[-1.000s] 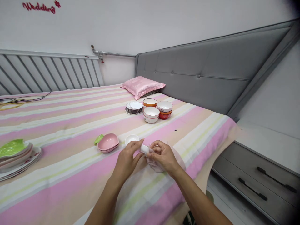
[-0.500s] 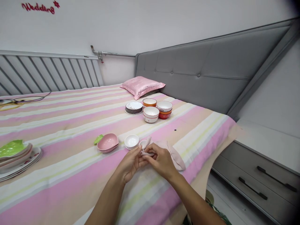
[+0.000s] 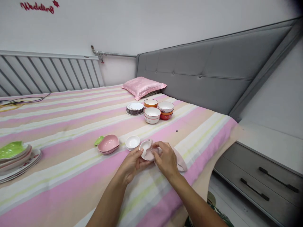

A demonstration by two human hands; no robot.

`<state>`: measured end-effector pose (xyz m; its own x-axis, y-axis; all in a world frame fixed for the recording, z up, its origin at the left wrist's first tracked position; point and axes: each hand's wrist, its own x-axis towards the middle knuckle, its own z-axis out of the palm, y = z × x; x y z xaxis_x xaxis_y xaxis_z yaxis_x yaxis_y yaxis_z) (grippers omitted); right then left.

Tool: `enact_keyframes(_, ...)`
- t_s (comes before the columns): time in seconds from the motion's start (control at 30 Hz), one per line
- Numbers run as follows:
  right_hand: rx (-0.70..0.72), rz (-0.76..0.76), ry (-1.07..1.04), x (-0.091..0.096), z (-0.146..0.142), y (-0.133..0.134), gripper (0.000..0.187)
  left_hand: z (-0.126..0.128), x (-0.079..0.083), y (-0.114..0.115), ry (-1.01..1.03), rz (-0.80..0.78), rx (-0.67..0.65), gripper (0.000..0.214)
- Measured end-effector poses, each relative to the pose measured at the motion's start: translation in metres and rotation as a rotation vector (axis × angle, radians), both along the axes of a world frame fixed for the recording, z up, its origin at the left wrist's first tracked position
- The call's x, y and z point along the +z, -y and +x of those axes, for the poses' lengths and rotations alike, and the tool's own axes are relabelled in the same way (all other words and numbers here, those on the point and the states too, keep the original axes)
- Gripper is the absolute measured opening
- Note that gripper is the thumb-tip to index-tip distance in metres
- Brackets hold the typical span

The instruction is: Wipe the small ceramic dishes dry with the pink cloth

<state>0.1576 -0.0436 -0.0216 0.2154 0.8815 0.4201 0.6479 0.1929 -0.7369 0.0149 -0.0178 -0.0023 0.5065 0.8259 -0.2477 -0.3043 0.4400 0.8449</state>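
1. Under both my hands spreads the bed (image 3: 59, 126), its cover striped in pink, white, peach and yellow-green.
2. Along its right side stands the grey padded headboard (image 3: 201, 63); nearer me, beyond the bed's edge, is a cabinet (image 3: 255, 176) with 2 dark handles in view.
3. A shiny pink pillow (image 3: 143, 86) lies far off by the headboard.
4. Well to my left sits a pile of dishes (image 3: 23, 164), a green leaf-shaped piece on top.
5. Beyond my hands, bowls (image 3: 152, 116) stand grouped in stacks, with a stack of plates (image 3: 134, 107) just beside them on the left.
6. My left hand (image 3: 130, 165) is closed on the near left side of the small white bowl (image 3: 143, 146), thumb at the rim, fingers underneath; the bowl is tipped a little towards me.
7. My right hand (image 3: 167, 159) is curled, thumb and fingers nearly together, pinching the pale pink cloth (image 3: 181, 162). Part of it is tucked inside the bowl; the rest trails onto the bed, right of my wrist.
8. Left of my grip lie pink dishes (image 3: 108, 143), 1 set in another, a green piece (image 3: 98, 140) behind them.
9. Just beyond my left fingers rest more small white bowls (image 3: 132, 142), stacked.
10. Smallest is a black speck (image 3: 176, 130) on the cover.
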Motion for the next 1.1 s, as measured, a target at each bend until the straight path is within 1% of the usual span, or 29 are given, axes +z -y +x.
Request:
enact_keyframes(0.13, -0.114, 0.005, -0.080, -0.004, 0.004, -0.004, 0.018, 0.003, 0.003, 0.003, -0.109, 0.025, -0.016, 0.037)
enact_keyframes(0.2, -0.142, -0.017, -0.135, -0.005, 0.006, -0.006, 0.014, 0.003, 0.003, 0.003, -0.141, 0.049, -0.038, 0.040)
enact_keyframes(0.27, -0.139, -0.041, -0.200, -0.005, 0.007, -0.006, 0.011, 0.003, 0.002, 0.004, -0.161, 0.071, -0.053, 0.042)
enact_keyframes(0.5, -0.134, -0.051, -0.345, -0.004, 0.009, -0.007, 0.018, 0.001, 0.002, 0.004, -0.263, 0.090, -0.074, 0.041)
enact_keyframes(0.6, -0.104, -0.070, -0.332, -0.003, 0.011, -0.007, 0.021, 0.001, 0.003, 0.005, -0.273, 0.100, -0.094, 0.038)
enact_keyframes(0.67, -0.060, -0.085, -0.314, -0.002, 0.011, -0.007, 0.024, 0.001, 0.003, 0.004, -0.276, 0.104, -0.084, 0.039)
enact_keyframes(0.8, 0.093, -0.122, -0.372, -0.001, 0.009, -0.007, 0.023, -0.001, 0.004, 0.003, -0.292, 0.129, -0.033, 0.041)
enact_keyframes(0.87, 0.141, -0.136, -0.382, -0.002, 0.007, -0.007, 0.023, -0.001, 0.005, 0.003, -0.308, 0.171, -0.014, 0.043)
enact_keyframes(0.97, 0.157, -0.166, -0.379, -0.006, 0.007, -0.009, 0.022, 0.000, 0.007, 0.005, -0.336, 0.257, 0.005, 0.048)
enact_keyframes(1.03, 0.161, -0.178, -0.385, -0.008, 0.008, -0.009, 0.023, 0.002, 0.007, 0.006, -0.356, 0.322, 0.000, 0.051)
enact_keyframes(1.1, 0.164, -0.171, -0.384, -0.010, 0.009, -0.009, 0.022, 0.004, 0.006, 0.006, -0.388, 0.395, -0.023, 0.050)
